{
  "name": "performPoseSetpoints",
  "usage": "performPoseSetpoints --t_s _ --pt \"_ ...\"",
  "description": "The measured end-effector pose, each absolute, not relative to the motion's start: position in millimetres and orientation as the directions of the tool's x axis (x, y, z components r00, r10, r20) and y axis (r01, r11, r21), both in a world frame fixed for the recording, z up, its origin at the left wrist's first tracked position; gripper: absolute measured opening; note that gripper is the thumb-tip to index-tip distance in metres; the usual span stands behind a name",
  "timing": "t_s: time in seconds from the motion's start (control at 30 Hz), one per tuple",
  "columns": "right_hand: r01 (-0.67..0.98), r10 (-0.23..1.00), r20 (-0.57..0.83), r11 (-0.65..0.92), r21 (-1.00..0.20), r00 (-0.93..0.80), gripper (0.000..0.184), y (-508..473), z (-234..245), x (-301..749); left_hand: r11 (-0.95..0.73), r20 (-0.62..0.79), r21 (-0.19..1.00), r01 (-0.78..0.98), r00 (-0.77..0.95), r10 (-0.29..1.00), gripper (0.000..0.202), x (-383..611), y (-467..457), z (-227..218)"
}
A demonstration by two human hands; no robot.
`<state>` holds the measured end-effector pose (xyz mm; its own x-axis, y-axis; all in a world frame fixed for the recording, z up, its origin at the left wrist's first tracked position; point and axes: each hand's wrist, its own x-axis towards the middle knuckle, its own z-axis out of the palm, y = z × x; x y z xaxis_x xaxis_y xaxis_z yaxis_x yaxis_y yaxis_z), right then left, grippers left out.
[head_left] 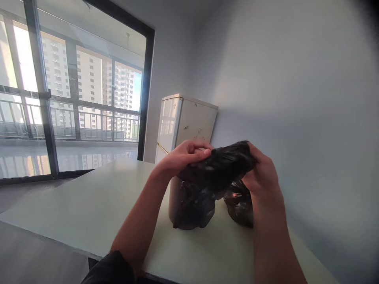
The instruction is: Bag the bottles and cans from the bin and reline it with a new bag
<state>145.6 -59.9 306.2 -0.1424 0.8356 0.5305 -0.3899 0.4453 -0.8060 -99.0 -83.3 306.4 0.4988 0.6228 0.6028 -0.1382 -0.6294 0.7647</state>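
A thin black plastic bag [227,163] is stretched between my two hands above the table. My left hand [192,154] pinches its left end between thumb and fingers. At the other end, my right hand [263,169] is closed on the bag, with some of its fingers hidden behind the plastic. Crumpled black plastic hangs down below, in front of a cylindrical container [174,203] standing on the table. Whether that lower plastic is part of the same bag I cannot tell. Behind my right wrist sits another shiny black plastic bundle [239,205], partly covered by my forearm.
The pale table [118,205] spreads under my arms, its front edge near my left elbow. A white refrigerator [195,118] stands beyond it. A grey wall [310,118] runs along the right, and a dark-framed glass sliding door [94,118] is at the left.
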Motion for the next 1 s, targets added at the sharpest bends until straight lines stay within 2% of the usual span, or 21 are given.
performPoseSetpoints --t_s 0.13,0.2,0.3,0.43,0.53,0.6,0.67,0.8,0.9,1.0 --pt "-0.502 0.775 0.588 0.422 -0.755 -0.233 0.036 -53 308 154 -0.618 0.390 0.784 -0.056 0.820 0.420 0.036 -118 -80 313" --pt "-0.514 0.740 0.625 0.446 -0.732 -0.248 0.042 -50 307 158 -0.655 0.354 0.755 -0.013 0.850 0.391 0.033 -119 -84 315" --pt "-0.418 0.697 0.668 0.542 -0.729 -0.261 0.040 -50 304 156 -0.691 0.503 0.723 0.000 0.685 0.527 0.041 -103 -95 313" --pt "-0.108 0.631 0.757 0.752 -0.650 -0.168 0.031 -57 297 138 -0.729 0.606 0.673 0.126 0.470 0.642 0.059 -69 -102 303" --pt "-0.025 0.624 0.766 0.772 -0.635 -0.156 0.031 -60 294 128 -0.757 0.660 0.619 0.209 0.384 0.646 0.042 -61 -98 299" --pt "-0.056 0.662 0.709 0.720 -0.692 -0.243 0.028 -58 295 130 -0.733 0.622 0.666 0.137 0.441 0.647 0.035 -68 -93 301" --pt "-0.058 0.688 0.646 0.669 -0.741 -0.332 0.028 -56 296 136 -0.676 0.575 0.736 0.043 0.488 0.657 0.038 -79 -88 303" --pt "-0.032 0.694 0.596 0.640 -0.768 -0.404 0.031 -50 297 151 -0.582 0.569 0.807 -0.103 0.397 0.720 0.041 -97 -81 307" --pt "-0.030 0.680 0.484 0.564 -0.825 -0.551 0.030 -47 295 157 -0.443 0.513 0.858 -0.258 0.387 0.766 0.039 -102 -77 307" --pt "-0.038 0.688 0.441 0.516 -0.856 -0.577 0.029 -46 295 158 -0.404 0.511 0.854 -0.328 0.386 0.768 0.035 -108 -76 308"
